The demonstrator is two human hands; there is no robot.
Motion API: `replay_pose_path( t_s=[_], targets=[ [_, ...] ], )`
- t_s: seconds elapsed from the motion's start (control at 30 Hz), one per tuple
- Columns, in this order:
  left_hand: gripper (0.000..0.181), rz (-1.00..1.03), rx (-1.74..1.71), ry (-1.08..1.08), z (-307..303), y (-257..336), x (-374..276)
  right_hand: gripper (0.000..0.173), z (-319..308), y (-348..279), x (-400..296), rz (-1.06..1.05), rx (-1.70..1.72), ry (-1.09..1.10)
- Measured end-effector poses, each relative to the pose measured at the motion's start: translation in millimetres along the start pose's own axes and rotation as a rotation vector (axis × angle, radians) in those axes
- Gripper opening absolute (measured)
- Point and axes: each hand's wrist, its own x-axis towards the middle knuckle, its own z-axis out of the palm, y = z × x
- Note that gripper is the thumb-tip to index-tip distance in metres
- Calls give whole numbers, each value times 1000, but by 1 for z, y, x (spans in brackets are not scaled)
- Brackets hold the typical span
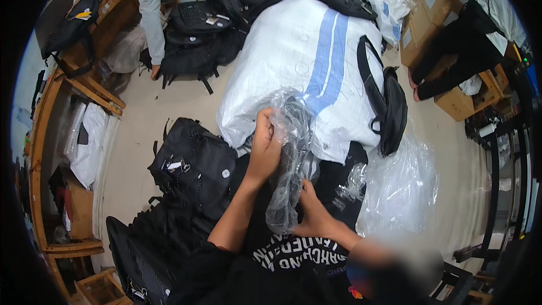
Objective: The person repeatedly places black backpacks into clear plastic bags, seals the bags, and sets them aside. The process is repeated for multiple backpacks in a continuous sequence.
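Note:
My left hand (264, 148) grips the upper part of a crumpled clear plastic bag (288, 169), with its fingers closed on the film. Lower on the same bag, my right hand (315, 216) holds its right side near the bottom end. Something dark shows through the film, but I cannot tell what it is. Just beyond my hands lies a large stuffed white woven sack (279, 51) with blue stripes. A black bag with a strap (391, 110) leans on the sack's right side. To the left of my hands rests a black backpack (194, 161) with tags on it.
More black backpacks (199, 34) lie beyond, where a person in grey (159, 8) reaches down. Clear plastic bags (398, 186) lie at right. Cardboard boxes (432, 4) and a person in black trousers (461, 46) are at far right. A wooden shelf (38, 156) lines the left.

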Motion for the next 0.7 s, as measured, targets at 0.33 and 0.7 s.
replay_pose_path(
  t_s=[0.33,0.7],
  targets=[
    [58,65,93,96,20,7,-56,48,-40,-30,16,-157,5,337],
    [105,315,435,48,13,1,-52,49,-64,-47,20,-111,-312,218]
  ],
)
